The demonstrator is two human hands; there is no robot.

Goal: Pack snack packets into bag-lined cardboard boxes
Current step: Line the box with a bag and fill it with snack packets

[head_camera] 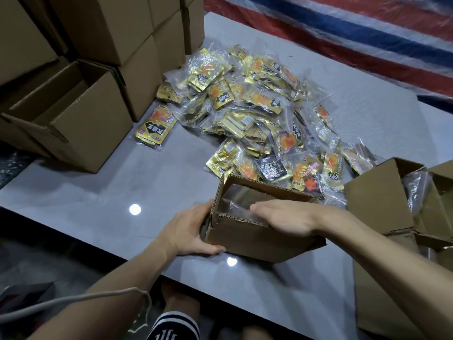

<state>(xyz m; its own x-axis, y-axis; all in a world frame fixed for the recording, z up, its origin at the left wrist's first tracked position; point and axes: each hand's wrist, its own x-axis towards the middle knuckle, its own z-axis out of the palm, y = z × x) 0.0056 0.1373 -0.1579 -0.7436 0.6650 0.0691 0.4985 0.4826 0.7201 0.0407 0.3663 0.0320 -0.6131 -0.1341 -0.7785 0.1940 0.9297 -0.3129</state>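
Grey worktop [98, 192]: my left hand [193, 231] grips the box [245, 238], right hand [282, 217] flat on its liner [241, 196], packets [257, 106] just beyond.

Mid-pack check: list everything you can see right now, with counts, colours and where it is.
packets: many, gold, orange and black, heaped mid-table
held box: one, brown, near edge, centre
liner: one, clear, inside held box
open box: one, brown, left
stacked boxes: several, brown, far left
right boxes: at least two, brown, open, right edge
table: one, grey
tarp: one, red, white and blue stripes, beyond table
cord: one, white, lower left
left hand: grips held box's left corner
right hand: flat across held box's opening
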